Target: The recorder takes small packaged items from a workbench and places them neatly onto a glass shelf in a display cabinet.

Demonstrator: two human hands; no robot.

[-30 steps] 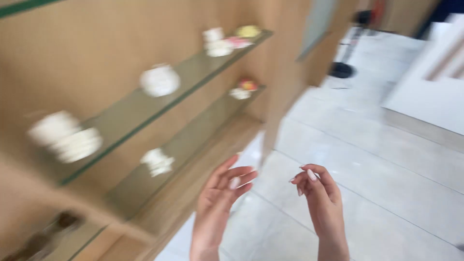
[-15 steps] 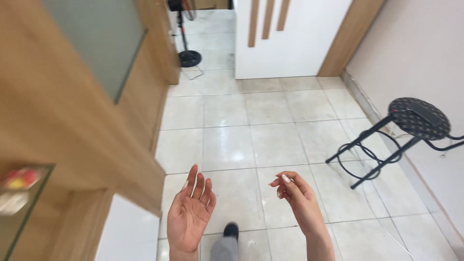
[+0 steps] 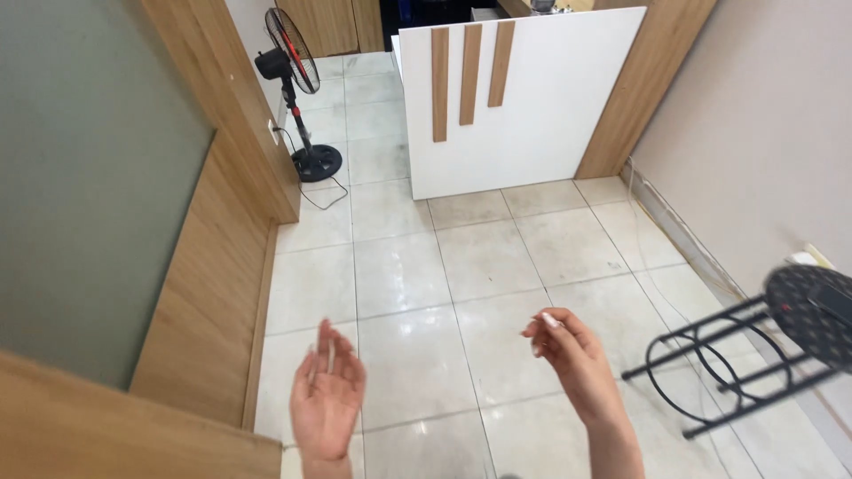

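Both hands are raised over a tiled floor point(image 3: 470, 266), neither touching anything. Left hand point(image 3: 327, 404): palm up, fingers straight and close together, fully open, holding nothing. Right hand point(image 3: 572, 350): seen from the back and side, fingers curled loosely toward the thumb, tips nearly meeting; a small pale spot shows at the fingertips (cannot tell whether it is a nail or a tiny object).

Floor: large square tiles, glossy off-white with grey mottling, thin dark grout lines.

Right of the right hand, near it, a black stool point(image 3: 763, 364): round perforated seat, thin metal legs, ring footrest. It is tilted in view.

Far end: a white panel point(image 3: 541, 115), flat and matte, with three vertical wooden strips point(image 3: 470, 75) at its upper left. Left of it, well apart from the hands, a standing fan point(image 3: 293, 71), black round base, wire cage with red blades.

Left side: wood-grain wall panelling point(image 3: 209, 293) framing a frosted grey-green pane point(image 3: 89, 195).
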